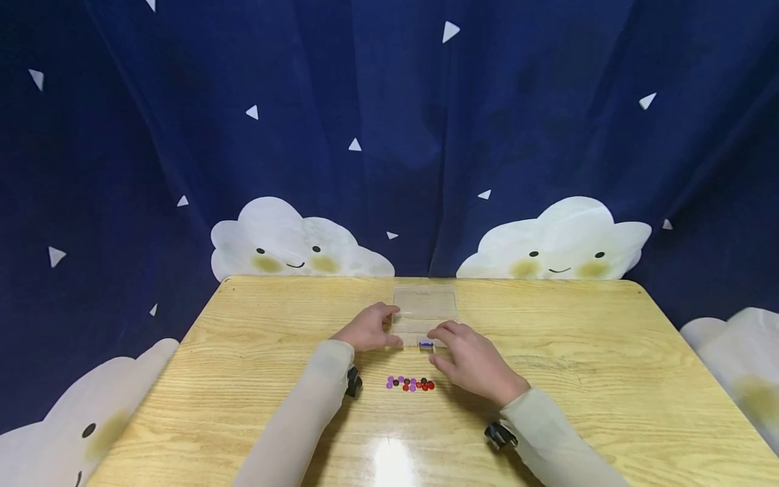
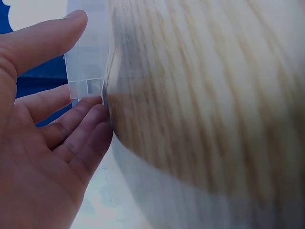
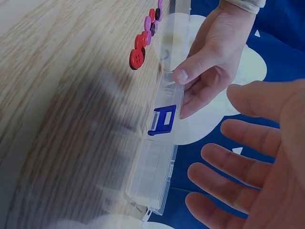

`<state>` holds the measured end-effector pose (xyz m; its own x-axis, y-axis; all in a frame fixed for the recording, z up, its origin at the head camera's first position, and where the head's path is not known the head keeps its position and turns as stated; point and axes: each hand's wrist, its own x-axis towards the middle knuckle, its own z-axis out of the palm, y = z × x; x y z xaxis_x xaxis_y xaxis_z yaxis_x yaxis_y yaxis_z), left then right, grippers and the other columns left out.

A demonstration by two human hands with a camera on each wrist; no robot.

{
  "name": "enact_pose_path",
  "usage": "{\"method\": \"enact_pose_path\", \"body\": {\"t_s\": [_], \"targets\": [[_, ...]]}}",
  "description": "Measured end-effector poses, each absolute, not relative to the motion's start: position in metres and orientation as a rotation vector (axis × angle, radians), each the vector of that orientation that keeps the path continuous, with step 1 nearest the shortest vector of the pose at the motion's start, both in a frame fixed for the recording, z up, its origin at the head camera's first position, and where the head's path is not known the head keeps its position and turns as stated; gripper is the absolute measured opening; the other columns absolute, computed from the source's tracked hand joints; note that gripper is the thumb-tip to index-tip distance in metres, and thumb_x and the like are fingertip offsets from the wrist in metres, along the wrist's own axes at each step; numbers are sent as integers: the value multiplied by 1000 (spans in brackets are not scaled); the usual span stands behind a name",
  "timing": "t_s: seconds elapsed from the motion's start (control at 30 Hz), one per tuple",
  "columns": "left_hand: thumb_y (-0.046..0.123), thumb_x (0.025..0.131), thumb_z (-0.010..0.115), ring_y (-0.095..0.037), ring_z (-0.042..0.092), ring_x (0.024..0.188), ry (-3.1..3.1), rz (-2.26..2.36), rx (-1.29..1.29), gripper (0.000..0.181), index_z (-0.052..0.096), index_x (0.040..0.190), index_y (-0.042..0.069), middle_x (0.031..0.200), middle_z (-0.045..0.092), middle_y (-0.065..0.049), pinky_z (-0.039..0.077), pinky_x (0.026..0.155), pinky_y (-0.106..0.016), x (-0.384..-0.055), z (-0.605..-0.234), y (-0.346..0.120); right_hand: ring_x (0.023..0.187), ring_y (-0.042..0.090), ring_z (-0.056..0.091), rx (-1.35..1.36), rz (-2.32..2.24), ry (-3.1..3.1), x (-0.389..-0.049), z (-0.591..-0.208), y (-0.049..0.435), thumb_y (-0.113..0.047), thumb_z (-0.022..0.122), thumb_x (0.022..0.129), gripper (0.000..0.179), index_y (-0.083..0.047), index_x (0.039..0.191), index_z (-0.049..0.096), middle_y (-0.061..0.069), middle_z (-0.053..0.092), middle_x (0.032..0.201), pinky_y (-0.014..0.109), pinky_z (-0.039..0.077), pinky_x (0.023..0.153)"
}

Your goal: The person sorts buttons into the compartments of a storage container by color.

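Observation:
A clear plastic box (image 1: 414, 333) lies on the table, its clear lid (image 1: 425, 296) laid back toward the far edge. A blue latch (image 3: 163, 119) shows on its front side. My left hand (image 1: 367, 328) holds the box by its left end, the thumb toward the front and the fingers bent around the end in the left wrist view. At the right end, my right hand (image 1: 473, 358) hovers with fingers spread and nothing in its grasp. Purple, black and red buttons (image 1: 411, 384) lie in a loose row on the near side of the box.
The light wooden table (image 1: 566, 352) reaches to a dark blue curtain (image 1: 389, 135) with white clouds and triangles. Each wrist bears a small black camera mount (image 1: 500, 435). A bright light reflection lies on the table in front of the buttons.

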<state>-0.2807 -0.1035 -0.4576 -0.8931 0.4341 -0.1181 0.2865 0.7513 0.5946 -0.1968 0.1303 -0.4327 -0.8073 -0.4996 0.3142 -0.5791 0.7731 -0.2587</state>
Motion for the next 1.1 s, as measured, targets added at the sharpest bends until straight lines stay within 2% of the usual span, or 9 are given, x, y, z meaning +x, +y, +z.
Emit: {"method": "enact_pose_path", "body": {"t_s": [0.2,0.5,0.93,1.1], "targets": [[28,81,83,-28,57,118,2687,905,562,79,46,148,6,129,59,-14,48,106,-44,-283,-459,-104,110,25,66,845,513,-2750,-197,-431,130,-28,72,90,37,-9,122,68,6,67,121,42,56,93],[27,82,82,-27,57,117,2681,928,532,77,46,148,7,127,59,-13,47,106,-43,-282,-462,-106,110,25,66,841,497,-2771,-194,-429,131,-29,72,90,38,-9,122,67,6,67,121,43,56,94],[26,81,83,-23,55,107,2679,946,536,78,47,147,6,120,59,-11,49,99,-42,-282,-461,-102,115,25,65,861,594,-2803,-192,-428,140,-28,71,91,37,-10,124,67,5,66,124,44,54,99],[25,81,83,-24,56,110,2664,973,530,78,46,147,6,122,59,-11,50,99,-42,-280,-462,-104,112,24,65,875,593,-2812,-191,-430,142,-28,70,91,36,-10,123,67,5,67,123,44,55,97]]}}
